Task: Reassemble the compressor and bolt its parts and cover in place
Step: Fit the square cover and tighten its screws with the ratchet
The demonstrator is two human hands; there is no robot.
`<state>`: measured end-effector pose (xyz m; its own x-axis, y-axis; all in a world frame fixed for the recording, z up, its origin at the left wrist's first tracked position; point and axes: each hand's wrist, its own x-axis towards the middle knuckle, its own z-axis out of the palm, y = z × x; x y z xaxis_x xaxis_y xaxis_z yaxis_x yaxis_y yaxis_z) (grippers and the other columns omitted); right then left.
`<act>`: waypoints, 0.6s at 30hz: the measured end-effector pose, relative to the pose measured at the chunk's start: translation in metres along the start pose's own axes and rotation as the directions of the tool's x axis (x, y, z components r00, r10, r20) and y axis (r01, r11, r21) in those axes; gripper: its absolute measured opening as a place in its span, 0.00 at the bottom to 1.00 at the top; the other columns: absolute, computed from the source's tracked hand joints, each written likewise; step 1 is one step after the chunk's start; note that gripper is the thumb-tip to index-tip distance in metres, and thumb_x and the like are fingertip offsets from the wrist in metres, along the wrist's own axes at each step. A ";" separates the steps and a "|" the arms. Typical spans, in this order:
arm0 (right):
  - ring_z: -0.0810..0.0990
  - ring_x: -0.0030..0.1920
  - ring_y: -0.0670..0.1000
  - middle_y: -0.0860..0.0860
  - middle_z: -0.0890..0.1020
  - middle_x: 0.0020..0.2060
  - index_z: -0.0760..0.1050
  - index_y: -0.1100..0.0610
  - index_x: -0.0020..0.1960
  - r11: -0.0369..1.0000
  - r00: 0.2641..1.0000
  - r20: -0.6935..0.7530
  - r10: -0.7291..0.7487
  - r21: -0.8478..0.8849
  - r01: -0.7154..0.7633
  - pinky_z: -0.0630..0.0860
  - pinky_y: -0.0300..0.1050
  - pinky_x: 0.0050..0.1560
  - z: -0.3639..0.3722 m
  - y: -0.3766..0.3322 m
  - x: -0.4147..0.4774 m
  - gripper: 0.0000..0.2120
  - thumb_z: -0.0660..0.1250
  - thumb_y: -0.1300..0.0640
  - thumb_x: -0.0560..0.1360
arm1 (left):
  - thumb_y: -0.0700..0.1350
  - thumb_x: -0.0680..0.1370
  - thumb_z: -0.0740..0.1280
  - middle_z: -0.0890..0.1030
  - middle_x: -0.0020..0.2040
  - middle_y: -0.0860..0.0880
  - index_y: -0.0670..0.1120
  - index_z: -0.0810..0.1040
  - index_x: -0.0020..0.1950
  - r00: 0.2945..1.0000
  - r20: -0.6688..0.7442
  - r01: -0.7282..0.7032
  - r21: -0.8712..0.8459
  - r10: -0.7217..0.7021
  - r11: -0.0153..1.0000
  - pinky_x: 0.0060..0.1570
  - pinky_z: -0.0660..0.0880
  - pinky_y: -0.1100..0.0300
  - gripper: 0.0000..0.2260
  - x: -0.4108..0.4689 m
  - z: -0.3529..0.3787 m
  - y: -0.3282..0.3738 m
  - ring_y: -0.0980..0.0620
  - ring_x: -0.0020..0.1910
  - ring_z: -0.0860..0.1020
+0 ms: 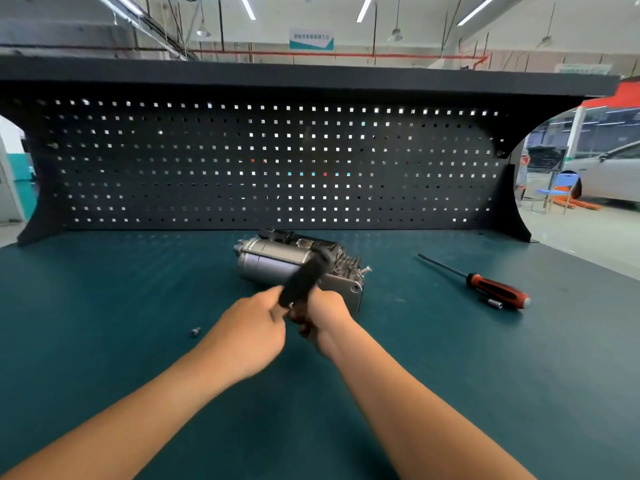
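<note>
While pinched at its near end by curled left hand (pixel 249 336) and right hand (pixel 323 318) | black part (pixel 304 277), blurred, slanting up across compressor (pixel 273 263) | compressor lying on bench (pixel 104 306) just beyond both hands

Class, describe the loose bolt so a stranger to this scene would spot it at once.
On the teal workbench under the black pegboard lies a silver compressor. Nearer the viewer, just left of the left hand, sits a small grey bolt. It lies alone, whereas the other small metal piece sits beside the red-handled screwdriver on the right.
</note>
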<state>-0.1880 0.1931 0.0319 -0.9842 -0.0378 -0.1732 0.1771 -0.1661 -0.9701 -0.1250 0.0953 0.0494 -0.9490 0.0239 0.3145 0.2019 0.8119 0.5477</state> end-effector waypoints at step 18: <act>0.77 0.25 0.43 0.48 0.82 0.27 0.76 0.58 0.40 0.996 0.990 0.109 -0.084 0.001 0.085 0.68 0.39 0.35 -0.015 0.018 0.011 0.14 0.61 0.53 0.79 | 0.41 0.77 0.60 0.73 0.23 0.46 0.38 0.78 0.46 0.799 0.475 0.471 -0.876 -0.369 -0.106 0.15 0.65 0.70 0.09 -0.015 0.032 -0.008 0.55 0.15 0.66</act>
<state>-0.1960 0.2043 0.0095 -0.9888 -0.1313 -0.0712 0.0932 -0.1699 -0.9810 -0.1199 0.1074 0.0159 -0.9478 -0.0033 -0.3189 -0.2566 -0.5857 0.7688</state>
